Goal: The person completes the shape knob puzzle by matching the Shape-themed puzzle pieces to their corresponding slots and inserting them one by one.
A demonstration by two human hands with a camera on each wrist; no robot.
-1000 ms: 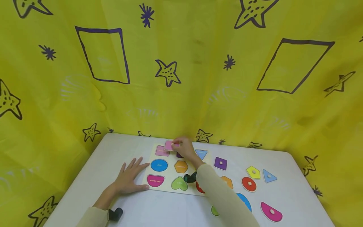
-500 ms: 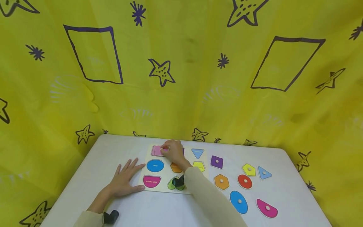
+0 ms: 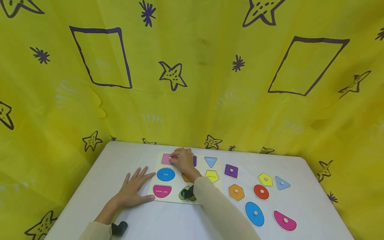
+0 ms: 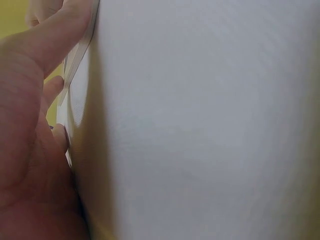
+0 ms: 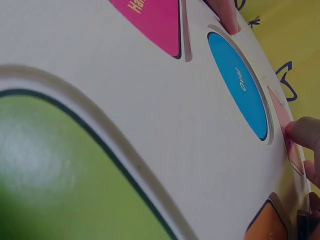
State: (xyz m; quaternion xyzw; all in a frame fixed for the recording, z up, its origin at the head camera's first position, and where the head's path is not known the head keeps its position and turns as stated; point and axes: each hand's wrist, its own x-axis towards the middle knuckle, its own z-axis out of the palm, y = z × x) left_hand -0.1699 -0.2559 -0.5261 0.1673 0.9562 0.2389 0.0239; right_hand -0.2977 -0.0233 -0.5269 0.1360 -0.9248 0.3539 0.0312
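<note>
A pale shape-puzzle board (image 3: 177, 185) lies on the white table. In its far left corner is the pink rectangle puzzle piece (image 3: 165, 159), lined up over the rectangle recess. My right hand (image 3: 183, 162) pinches the knob of this piece between thumb and fingers; the right wrist view shows the piece (image 5: 281, 112) lying flat at the board. My left hand (image 3: 131, 191) rests spread at the board's left edge, thumb at the near corner. Blue oval (image 3: 165, 174) and magenta half-round (image 3: 162, 191) recesses show bare. My right hand and sleeve partly cover the purple, orange and green recesses.
Several knobbed pieces lie loose to the right: purple square (image 3: 231, 171), orange hexagon (image 3: 236, 192), blue oval piece (image 3: 254, 214), red circle (image 3: 261, 192), yellow pentagon (image 3: 265, 179), blue triangle (image 3: 282, 183) and magenta half-round piece (image 3: 284, 220). A yellow curtain (image 3: 192, 110) hangs behind the table.
My right hand has brought the pink rectangle from above the board's far edge, left and nearer, down onto its recess. My left hand has stayed at the board's edge.
</note>
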